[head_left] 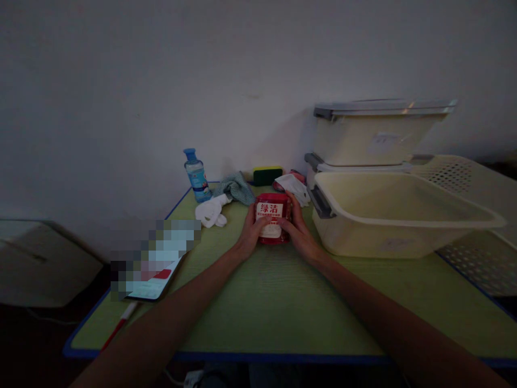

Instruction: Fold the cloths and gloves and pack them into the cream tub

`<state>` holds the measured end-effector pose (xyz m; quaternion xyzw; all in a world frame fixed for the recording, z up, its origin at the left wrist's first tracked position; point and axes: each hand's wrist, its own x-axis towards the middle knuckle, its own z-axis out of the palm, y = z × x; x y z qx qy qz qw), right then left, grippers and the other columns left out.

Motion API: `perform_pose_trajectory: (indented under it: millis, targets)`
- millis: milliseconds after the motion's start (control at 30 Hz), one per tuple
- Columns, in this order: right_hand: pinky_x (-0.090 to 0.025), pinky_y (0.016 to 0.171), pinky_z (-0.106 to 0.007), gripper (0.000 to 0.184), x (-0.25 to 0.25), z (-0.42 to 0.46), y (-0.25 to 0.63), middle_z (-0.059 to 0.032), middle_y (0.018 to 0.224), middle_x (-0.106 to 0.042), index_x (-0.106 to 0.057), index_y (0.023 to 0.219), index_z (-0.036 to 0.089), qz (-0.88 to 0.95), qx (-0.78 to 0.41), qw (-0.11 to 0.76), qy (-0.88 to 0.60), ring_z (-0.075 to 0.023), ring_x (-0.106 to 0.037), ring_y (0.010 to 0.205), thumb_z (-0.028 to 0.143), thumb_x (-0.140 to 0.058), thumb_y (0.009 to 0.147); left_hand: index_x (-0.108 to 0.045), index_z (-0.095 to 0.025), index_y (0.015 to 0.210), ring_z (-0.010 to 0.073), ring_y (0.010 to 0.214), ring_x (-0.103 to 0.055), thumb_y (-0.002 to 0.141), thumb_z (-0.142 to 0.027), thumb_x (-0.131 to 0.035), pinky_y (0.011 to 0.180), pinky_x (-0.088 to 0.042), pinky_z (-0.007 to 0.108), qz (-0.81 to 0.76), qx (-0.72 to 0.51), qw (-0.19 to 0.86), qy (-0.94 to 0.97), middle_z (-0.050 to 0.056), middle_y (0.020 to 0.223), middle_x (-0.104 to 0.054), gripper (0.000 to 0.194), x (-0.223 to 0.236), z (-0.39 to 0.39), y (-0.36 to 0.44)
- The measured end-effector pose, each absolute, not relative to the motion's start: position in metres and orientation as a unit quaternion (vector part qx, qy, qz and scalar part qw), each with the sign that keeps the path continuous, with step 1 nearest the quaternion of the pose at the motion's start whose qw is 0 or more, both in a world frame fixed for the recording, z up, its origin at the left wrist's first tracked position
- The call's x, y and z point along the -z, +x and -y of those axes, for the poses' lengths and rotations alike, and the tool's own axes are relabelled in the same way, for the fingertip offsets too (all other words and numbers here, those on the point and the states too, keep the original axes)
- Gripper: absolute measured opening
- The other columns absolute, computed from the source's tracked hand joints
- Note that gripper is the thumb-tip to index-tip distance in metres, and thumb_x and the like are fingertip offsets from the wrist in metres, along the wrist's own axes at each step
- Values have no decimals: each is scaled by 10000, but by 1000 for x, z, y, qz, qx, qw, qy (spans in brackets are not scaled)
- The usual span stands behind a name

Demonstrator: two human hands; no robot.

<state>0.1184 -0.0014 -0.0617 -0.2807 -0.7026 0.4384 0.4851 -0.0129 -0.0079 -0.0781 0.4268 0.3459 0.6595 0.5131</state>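
Forearms [194, 293] are leading to left grip [250, 235] and right grip [300, 233], clamping the red packet [271, 210] between them, ideally pressing evenly.

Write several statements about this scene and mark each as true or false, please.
1. The left hand and the right hand both hold the red package. True.
2. The large writing on the red package is blue. False: it is red.
3. The bottle stands to the left of the gray-blue cloth. True.
4. The bottle's cap is red. False: it is blue.
5. The front bin is open at the top. True.
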Motion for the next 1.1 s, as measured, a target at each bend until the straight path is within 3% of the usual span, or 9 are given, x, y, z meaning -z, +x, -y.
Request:
perform_pose_trajectory:
  millis: [467,733,900,1100]
  targets:
    - [-239,1094,-402,674,60,2,117,-62,1447,-282,-182,1382,266,697,-447,486,-281,-195,-381,1267,356,-475,782,-503,-185,970,144,664,-586,625,-312,-652,605,-479,264,-361,-658,506,425,-14,768,-620,396,75,9,-12]
    - [-240,1096,-395,672,62,1,117,-54,1452,-268,-191,1372,266,697,-444,489,-280,-193,-336,1297,372,-483,776,-508,-180,952,145,653,-585,608,-301,-641,589,-476,261,-365,-660,504,421,-21,754,-613,388,73,10,-12]
    - [-252,1089,-408,655,62,1,116,-51,1404,-335,-212,1358,272,695,-446,490,-280,-200,-281,1325,364,-494,773,-513,-172,931,139,636,-588,536,-284,-658,603,-473,262,-365,-666,526,383,-13,772,-638,435,68,11,-11]
    - [-263,1082,-414,655,66,0,116,-43,1440,-269,-207,1359,286,690,-470,478,-272,-207,-325,1297,338,-505,778,-516,-175,886,131,595,-566,466,-200,-620,596,-465,264,-357,-672,561,326,-36,695,-624,433,58,14,-11]
